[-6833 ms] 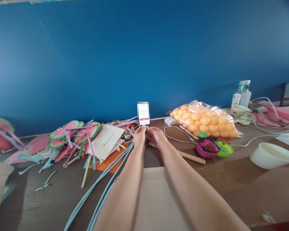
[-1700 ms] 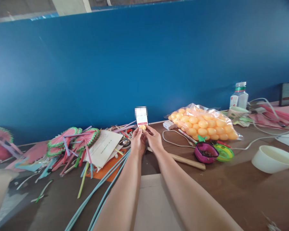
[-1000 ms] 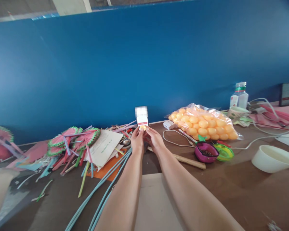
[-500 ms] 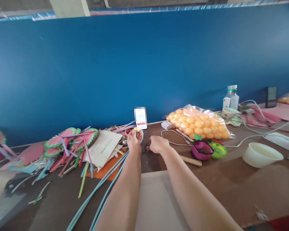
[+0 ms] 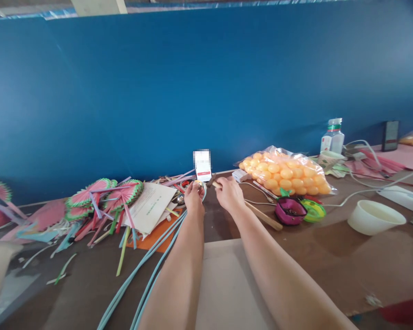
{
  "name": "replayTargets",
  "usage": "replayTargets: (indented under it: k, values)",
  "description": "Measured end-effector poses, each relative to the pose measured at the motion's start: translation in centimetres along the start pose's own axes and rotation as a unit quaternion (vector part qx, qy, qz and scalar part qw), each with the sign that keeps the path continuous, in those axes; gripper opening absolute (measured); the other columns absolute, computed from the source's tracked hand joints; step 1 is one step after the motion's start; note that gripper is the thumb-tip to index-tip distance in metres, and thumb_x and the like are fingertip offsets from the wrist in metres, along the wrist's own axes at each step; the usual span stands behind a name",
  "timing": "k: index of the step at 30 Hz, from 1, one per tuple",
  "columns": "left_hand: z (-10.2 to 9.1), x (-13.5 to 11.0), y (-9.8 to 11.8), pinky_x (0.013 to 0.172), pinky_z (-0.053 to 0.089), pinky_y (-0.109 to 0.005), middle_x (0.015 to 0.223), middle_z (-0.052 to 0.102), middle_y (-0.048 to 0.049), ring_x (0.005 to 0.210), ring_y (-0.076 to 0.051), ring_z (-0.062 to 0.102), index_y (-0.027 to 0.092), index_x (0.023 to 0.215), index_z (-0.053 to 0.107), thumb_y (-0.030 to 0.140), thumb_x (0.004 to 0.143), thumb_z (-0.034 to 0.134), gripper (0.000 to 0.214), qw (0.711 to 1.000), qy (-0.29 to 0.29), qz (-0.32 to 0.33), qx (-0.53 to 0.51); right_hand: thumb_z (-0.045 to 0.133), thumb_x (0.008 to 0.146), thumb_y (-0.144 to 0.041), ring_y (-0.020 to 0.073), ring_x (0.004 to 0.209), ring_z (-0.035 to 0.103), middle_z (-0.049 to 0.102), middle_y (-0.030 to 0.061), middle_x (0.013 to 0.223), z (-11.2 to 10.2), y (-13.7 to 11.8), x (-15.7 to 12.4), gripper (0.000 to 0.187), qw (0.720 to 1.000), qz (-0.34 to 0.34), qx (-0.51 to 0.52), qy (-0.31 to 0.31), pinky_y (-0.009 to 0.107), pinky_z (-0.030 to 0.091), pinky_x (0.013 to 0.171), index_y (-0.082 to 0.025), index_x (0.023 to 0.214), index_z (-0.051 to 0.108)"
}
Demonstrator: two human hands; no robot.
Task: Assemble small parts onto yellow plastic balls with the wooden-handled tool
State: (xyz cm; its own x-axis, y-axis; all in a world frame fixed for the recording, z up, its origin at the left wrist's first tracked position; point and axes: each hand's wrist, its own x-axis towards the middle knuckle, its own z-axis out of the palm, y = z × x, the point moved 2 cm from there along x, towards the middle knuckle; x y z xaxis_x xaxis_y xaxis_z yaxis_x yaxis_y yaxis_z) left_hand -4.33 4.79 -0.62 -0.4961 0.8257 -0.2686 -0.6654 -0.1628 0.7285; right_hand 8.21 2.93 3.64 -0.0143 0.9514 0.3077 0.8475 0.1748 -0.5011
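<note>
My right hand [image 5: 229,192] is closed around the wooden handle of a hammer [image 5: 263,215]. Its dark head points left, in front of the propped-up phone [image 5: 203,167], and the handle's end sticks out below my wrist. Just left of it, my left hand [image 5: 193,197] pinches a small shiny metal piece [image 5: 199,185]; its exact kind is too small to make out. Another shiny round metal piece [image 5: 181,199] lies beside that hand, partly among paper strips. A light board [image 5: 227,275] lies beneath my forearms.
At left are pink-green folded paper fans [image 5: 124,195], printed sheets [image 5: 151,206] and blue cords [image 5: 141,270]. To the right lie a bag of orange balls [image 5: 285,172], a purple pouch [image 5: 289,211], a white bowl [image 5: 376,217] and white cables. A blue partition [image 5: 192,91] stands behind.
The hammer's head has risen from low beside my left hand to near the phone, and my right hand has lifted with it. My left hand keeps its pinch, turned slightly.
</note>
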Motion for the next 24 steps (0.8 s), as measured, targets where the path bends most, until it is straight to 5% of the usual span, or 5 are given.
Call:
replayTargets:
  k: [5,24]
  values:
    - [0.13,-0.27,-0.08,0.063,0.053,-0.019,0.074,0.064,-0.0017,0.059,-0.007,0.061,0.017,0.092,0.063,0.018,0.084,0.063,0.008,0.999,-0.048,0.0,0.024,0.049,0.088,-0.025,0.0192,0.095,0.06,0.061,0.0044,0.116,-0.45,-0.99,-0.46,0.03,0.997,-0.029,0.05,0.056,0.028,0.043,0.077,-0.03,0.114,0.063]
    - [0.22,-0.36,-0.28,0.066,0.052,-0.023,0.075,0.062,-0.003,0.059,-0.008,0.059,0.014,0.091,0.064,0.016,0.085,0.061,0.007,0.999,-0.031,0.001,0.034,0.046,0.09,-0.027,0.0177,0.096,0.061,0.061,0.0029,0.118,0.04,-1.11,-0.79,0.033,0.999,-0.021,0.015,0.042,0.027,0.045,0.075,-0.032,0.119,0.062]
